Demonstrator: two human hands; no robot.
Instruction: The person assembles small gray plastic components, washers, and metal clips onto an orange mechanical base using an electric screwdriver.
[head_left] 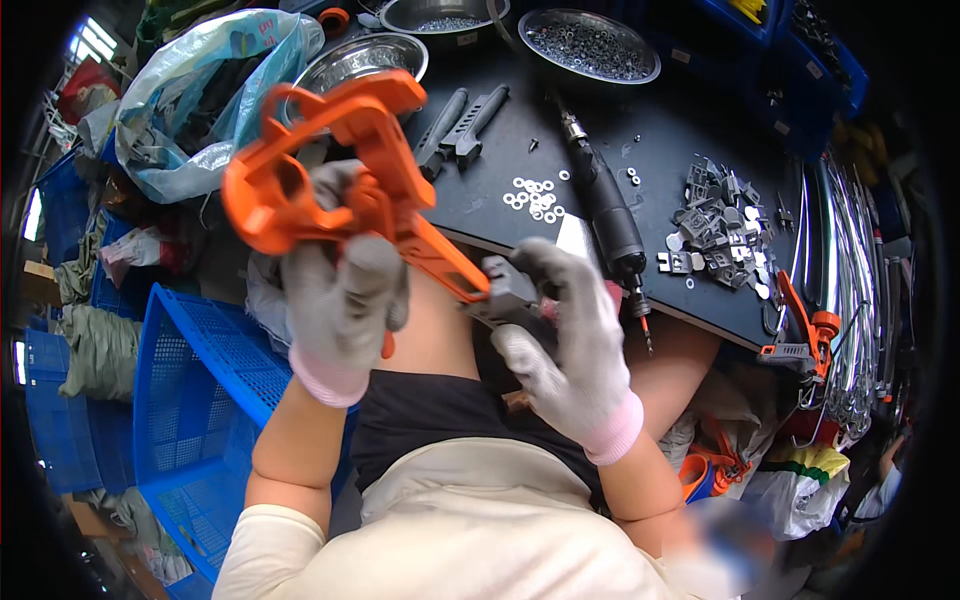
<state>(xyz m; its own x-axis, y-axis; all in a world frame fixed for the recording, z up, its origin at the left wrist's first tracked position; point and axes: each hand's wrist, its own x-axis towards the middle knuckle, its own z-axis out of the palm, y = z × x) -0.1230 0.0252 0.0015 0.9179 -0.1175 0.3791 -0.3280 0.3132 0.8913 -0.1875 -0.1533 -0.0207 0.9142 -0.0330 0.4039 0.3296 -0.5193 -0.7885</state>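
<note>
My left hand, in a grey work glove with a pink cuff, is closed around an orange plastic tool body. The body has rounded loops at one end and a narrow arm slanting down to the right. A grey block sits at the tip of that arm. My right hand, gloved the same way, has its thumb and fingers curled around this grey end. The fingers partly hide the darker piece beneath the block. Both hands are over my lap, in front of the black tabletop.
A black power screwdriver lies on the table beside white washers. Grey handle parts, a pile of small grey pieces and metal bowls surround it. An orange-and-grey tool lies right; a blue crate stands left.
</note>
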